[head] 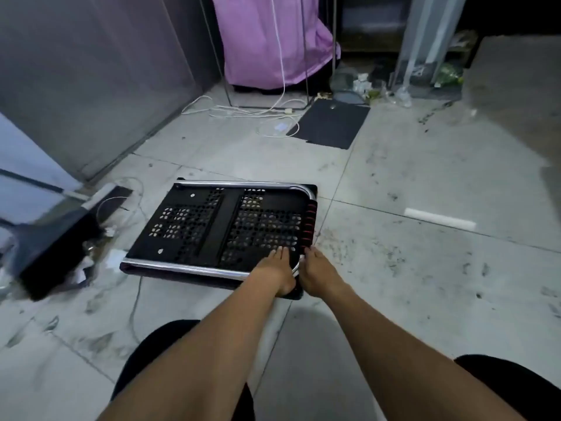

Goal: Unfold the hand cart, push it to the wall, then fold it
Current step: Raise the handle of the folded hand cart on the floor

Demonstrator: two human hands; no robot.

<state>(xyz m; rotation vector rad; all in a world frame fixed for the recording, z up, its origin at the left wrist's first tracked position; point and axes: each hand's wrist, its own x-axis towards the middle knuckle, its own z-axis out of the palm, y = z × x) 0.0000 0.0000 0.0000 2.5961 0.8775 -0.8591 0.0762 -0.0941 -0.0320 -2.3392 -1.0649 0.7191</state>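
Note:
The hand cart (212, 226) lies flat on the tiled floor, a black perforated platform with its chrome tube handle (188, 267) folded down along the edges. A red-and-black ribbed grip (309, 226) runs along its right side. My left hand (277, 268) rests flat on the platform's near right corner, fingers stretched out together. My right hand (318, 273) is at the chrome handle's bend just below the grip, fingers curled at the tube.
A grey wall (91, 86) stands at the left. A dark box (51, 250) and loose cables lie left of the cart. White cords (243, 110), a black mat (331, 123), a pink cloth (270, 41) and clutter are beyond. A white tube (440, 218) lies right.

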